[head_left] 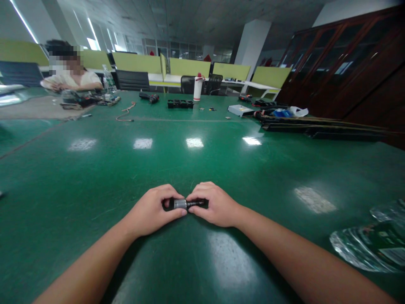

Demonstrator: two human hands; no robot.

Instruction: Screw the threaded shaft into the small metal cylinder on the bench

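Low over the green table [152, 160], both hands meet around a small dark cylindrical part [180, 204] with a grey metal barrel and a thinner, ridged black shaft. My left hand [158, 210] pinches the barrel end between thumb and fingers. On the other side, my right hand [218, 204] has its thumb and fingertips closed at the place where the shaft meets the barrel. The part lies sideways, its shaft pointing right into my right palm. Its exact kind is too small to make out.
Clear plastic bottles [373, 247] lie near the right edge. Farther back are a power drill [148, 97], a black block-shaped part [180, 104], a white bottle [198, 88], a grey metal box [240, 110] and long dark strips [316, 126]. A person [74, 78] sits at the far left.
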